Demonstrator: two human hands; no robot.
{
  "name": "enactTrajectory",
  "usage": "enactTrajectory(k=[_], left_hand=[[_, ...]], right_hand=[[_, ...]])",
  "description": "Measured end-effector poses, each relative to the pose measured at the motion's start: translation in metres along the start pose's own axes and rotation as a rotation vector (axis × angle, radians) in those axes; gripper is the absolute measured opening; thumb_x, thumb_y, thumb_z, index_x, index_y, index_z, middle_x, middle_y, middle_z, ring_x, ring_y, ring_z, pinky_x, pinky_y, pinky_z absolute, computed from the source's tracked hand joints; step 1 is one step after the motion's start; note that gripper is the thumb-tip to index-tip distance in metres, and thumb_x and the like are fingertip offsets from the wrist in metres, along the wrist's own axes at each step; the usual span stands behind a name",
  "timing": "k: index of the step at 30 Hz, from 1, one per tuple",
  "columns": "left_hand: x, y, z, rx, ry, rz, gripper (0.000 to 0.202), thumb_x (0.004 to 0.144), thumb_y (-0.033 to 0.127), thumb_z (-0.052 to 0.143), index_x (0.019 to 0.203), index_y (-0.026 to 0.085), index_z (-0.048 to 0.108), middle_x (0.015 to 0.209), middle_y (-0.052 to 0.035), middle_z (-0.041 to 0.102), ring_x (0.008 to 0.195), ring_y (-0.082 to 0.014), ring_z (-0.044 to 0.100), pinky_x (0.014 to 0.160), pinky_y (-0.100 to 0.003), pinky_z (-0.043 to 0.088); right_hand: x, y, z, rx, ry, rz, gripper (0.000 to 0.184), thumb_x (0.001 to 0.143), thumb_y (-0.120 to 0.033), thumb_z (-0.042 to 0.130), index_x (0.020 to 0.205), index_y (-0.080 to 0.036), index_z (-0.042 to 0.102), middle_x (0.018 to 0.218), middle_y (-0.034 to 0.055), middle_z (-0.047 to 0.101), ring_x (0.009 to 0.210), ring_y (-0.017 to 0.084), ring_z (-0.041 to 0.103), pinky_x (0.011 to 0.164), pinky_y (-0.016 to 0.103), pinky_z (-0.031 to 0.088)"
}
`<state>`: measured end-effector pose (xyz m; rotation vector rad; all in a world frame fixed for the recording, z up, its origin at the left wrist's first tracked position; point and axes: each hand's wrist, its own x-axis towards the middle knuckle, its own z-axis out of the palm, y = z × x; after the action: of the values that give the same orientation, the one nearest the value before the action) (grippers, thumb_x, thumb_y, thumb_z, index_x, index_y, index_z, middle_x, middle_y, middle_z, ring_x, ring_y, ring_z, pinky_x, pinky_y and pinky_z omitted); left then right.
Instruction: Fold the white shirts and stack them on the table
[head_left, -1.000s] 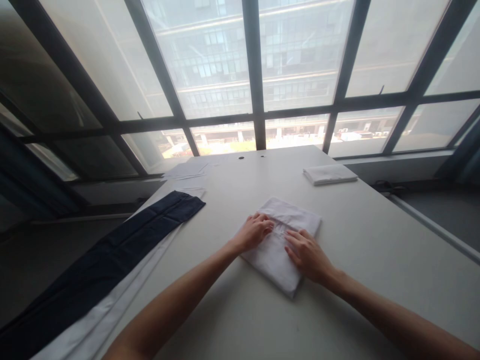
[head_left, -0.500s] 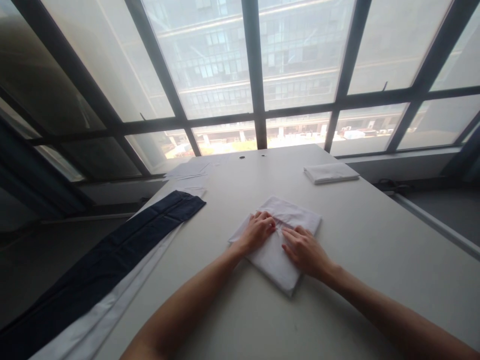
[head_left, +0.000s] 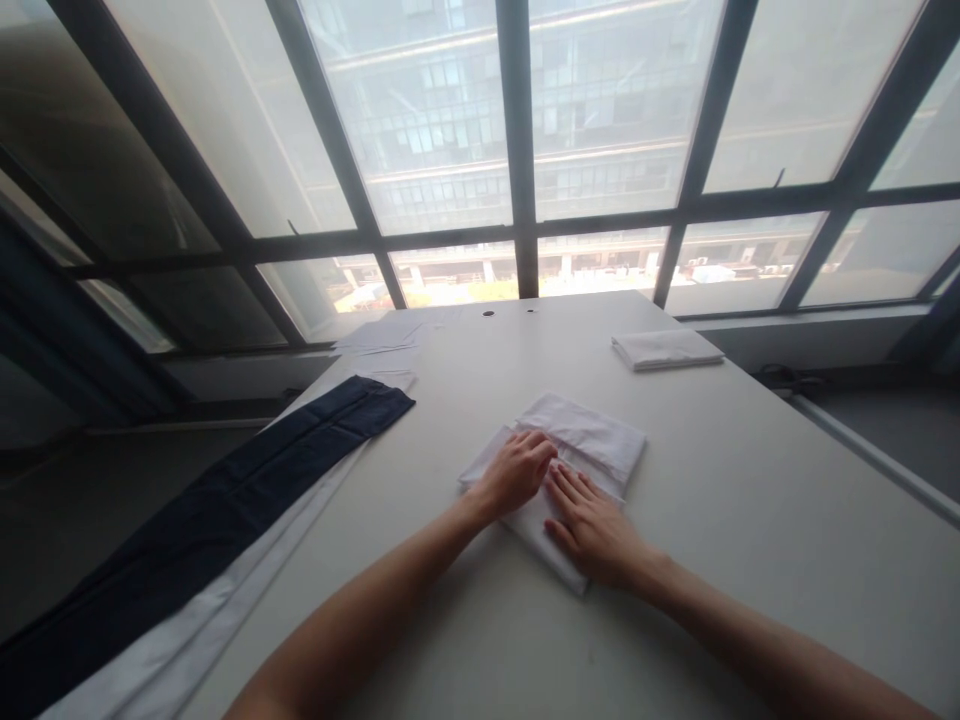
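A folded white cloth (head_left: 581, 420) lies on the white table, turned with one corner toward me. My left hand (head_left: 520, 472) rests over its left half, fingers curled and thumb pressed in, pinching at a fold near the middle. Just what the left fingertips grip is partly hidden by the hand. Flat on the near right part of the cloth is my right hand (head_left: 592, 520), its fingers stretched out and their tips close to the left fingertips.
Dark navy trousers (head_left: 285, 460) lie lengthwise along the table's left edge over long white cloth (head_left: 202, 625). White sheets (head_left: 379, 335) lie at the far left. A second folded white cloth (head_left: 667, 349) sits at the right edge. Large windows (head_left: 600, 120) stand behind the table (head_left: 450, 640).
My right hand has slid slightly toward me and left, flattening on the cloth. The left hand has turned, its fingertips lifting a little with a tighter pinch.
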<state>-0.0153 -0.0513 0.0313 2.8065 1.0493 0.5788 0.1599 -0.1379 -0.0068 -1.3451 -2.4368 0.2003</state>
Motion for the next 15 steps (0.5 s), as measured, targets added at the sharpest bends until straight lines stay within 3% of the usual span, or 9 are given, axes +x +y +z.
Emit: enactTrajectory(k=[2, 6, 11, 15], left_hand=[[-0.010, 0.001, 0.000, -0.047, -0.064, 0.067, 0.035, 0.106, 0.029, 0.035, 0.128, 0.023, 0.061, 0.131, -0.0088, 0.063, 0.125, -0.0216, 0.055, 0.109, -0.037, 0.040], [-0.030, -0.018, -0.003, -0.001, -0.224, 0.140, 0.055, 0.106, 0.046, 0.033, 0.157, 0.024, 0.033, 0.161, -0.0068, 0.036, 0.152, -0.0219, 0.025, 0.124, -0.042, 0.019], [-0.044, -0.057, -0.009, 0.090, -0.291, -0.004, 0.065, 0.104, 0.058, 0.029, 0.160, 0.025, 0.024, 0.165, -0.0075, 0.021, 0.154, -0.0228, 0.014, 0.124, -0.046, 0.015], [-0.045, -0.067, -0.008, 0.099, -0.307, -0.104, 0.067, 0.105, 0.058, 0.024, 0.161, 0.022, 0.019, 0.166, -0.0097, 0.016, 0.155, -0.0233, 0.008, 0.123, -0.047, 0.015]], right_hand=[[0.000, 0.000, -0.001, 0.006, 0.002, 0.001, 0.066, 0.101, -0.043, 0.042, 0.156, -0.008, 0.033, 0.162, 0.0177, 0.026, 0.152, 0.028, 0.022, 0.124, 0.048, 0.022], [0.001, -0.002, -0.003, -0.005, -0.015, 0.005, 0.064, 0.101, -0.042, 0.042, 0.155, -0.008, 0.035, 0.163, 0.0167, 0.026, 0.152, 0.028, 0.021, 0.124, 0.047, 0.022], [0.001, -0.001, -0.003, -0.020, -0.048, 0.014, 0.065, 0.102, -0.044, 0.039, 0.155, -0.007, 0.036, 0.162, 0.0170, 0.026, 0.152, 0.028, 0.021, 0.124, 0.046, 0.022], [0.000, -0.004, -0.007, -0.042, -0.061, 0.020, 0.064, 0.102, -0.042, 0.039, 0.154, -0.006, 0.037, 0.162, 0.0176, 0.027, 0.151, 0.028, 0.024, 0.124, 0.046, 0.023]])
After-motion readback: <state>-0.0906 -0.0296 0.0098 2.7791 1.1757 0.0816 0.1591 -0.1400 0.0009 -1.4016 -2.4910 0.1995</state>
